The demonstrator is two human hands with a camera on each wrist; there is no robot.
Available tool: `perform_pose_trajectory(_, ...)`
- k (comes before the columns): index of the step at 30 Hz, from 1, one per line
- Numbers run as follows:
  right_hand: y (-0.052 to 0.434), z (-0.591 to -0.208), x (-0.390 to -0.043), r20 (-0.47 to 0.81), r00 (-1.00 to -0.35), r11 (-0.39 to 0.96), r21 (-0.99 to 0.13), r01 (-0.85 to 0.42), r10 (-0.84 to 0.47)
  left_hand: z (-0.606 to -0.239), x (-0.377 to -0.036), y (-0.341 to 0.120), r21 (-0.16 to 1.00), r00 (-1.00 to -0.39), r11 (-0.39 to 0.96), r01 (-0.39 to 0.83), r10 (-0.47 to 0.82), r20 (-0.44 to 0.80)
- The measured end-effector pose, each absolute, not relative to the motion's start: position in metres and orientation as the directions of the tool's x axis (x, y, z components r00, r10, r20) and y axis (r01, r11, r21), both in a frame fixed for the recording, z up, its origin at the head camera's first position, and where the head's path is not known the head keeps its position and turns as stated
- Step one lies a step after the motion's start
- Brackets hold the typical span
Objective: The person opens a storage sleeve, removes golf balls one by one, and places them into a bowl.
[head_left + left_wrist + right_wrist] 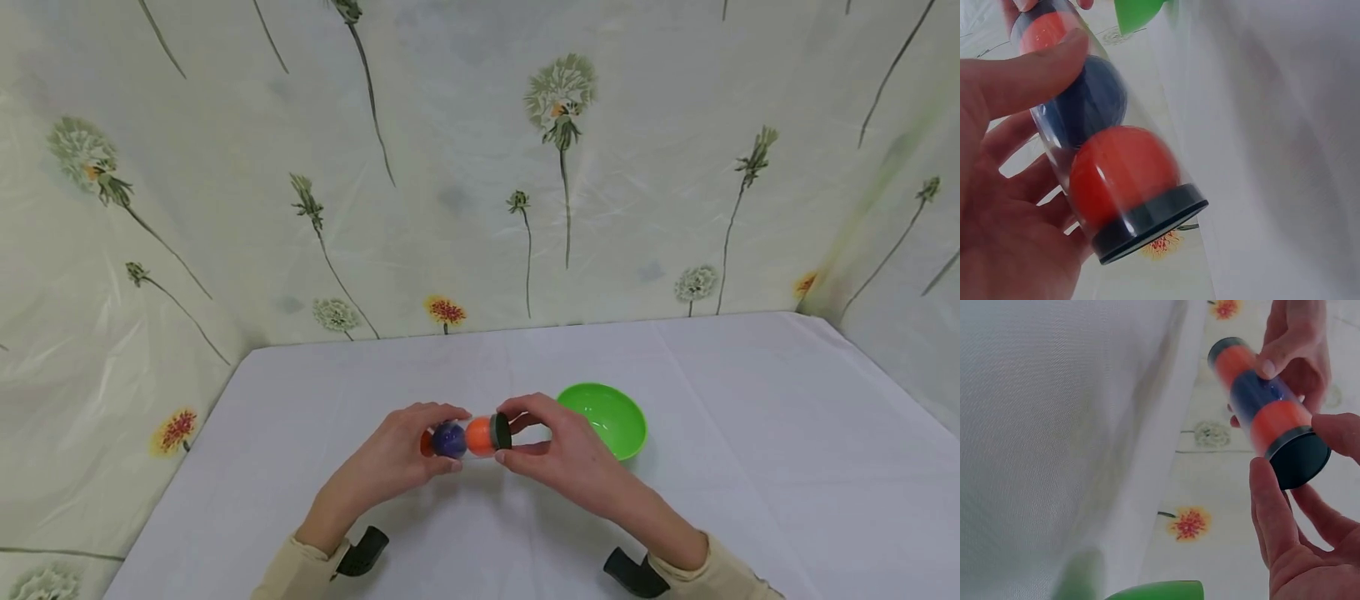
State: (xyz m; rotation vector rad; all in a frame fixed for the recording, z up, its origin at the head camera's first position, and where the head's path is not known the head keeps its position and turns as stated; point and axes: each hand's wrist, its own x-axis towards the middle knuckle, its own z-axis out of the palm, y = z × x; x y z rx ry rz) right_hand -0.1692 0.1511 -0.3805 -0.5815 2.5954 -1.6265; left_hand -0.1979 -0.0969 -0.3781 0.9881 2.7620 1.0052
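Note:
A clear tube (1063, 156) with dark caps on both ends is held lengthwise between the two hands, above the table. Inside it sit a red ball (1124, 172), a dark blue ball (449, 439) and an orange ball (479, 436), in a row. My left hand (397, 450) grips the tube's body, its thumb across the side at the blue ball. At the other end, my right hand (573, 454) pinches the dark cap (1300, 459) by its rim between thumb and fingers. The far cap (1150, 222) sticks out past my left hand.
A green bowl (618, 421) stands on the white-covered table (750, 467), just behind and right of my right hand. Flower-printed sheeting (465, 167) rises at the table's back and sides. A black wrist piece (363, 552) shows below the left sleeve.

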Motion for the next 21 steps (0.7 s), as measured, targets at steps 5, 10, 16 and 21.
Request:
perform_pose_trajectory(5,0.1506,-0.3797,-0.1687,0.153,-0.943,0.397,-0.878,-0.267,-0.296,-0.3783,-0.1965,-0.0945,0.582,-0.800,0.597,0.552,0.577,0.167)
perform_pose_trajectory(10,0.1482,-0.3782,-0.1679,0.116,-0.950,0.409,-0.883,-0.233,-0.291,-0.3785,-0.1956,-0.0931,0.571,-0.809,0.608,0.551,0.559,0.184)
perform_pose_trajectory(16,0.1489,-0.3787,-0.1678,0.092,-0.949,0.400,-0.891,-0.214,-0.302,-0.3791,-0.1967,-0.0946,0.578,-0.808,0.604,0.549,0.560,0.182)
perform_pose_trajectory(21,0.1520,-0.3802,-0.1697,0.118,-0.936,0.363,-0.900,-0.242,-0.332,-0.3789,-0.1972,-0.0963,0.593,-0.805,0.596,0.541,0.571,0.160)
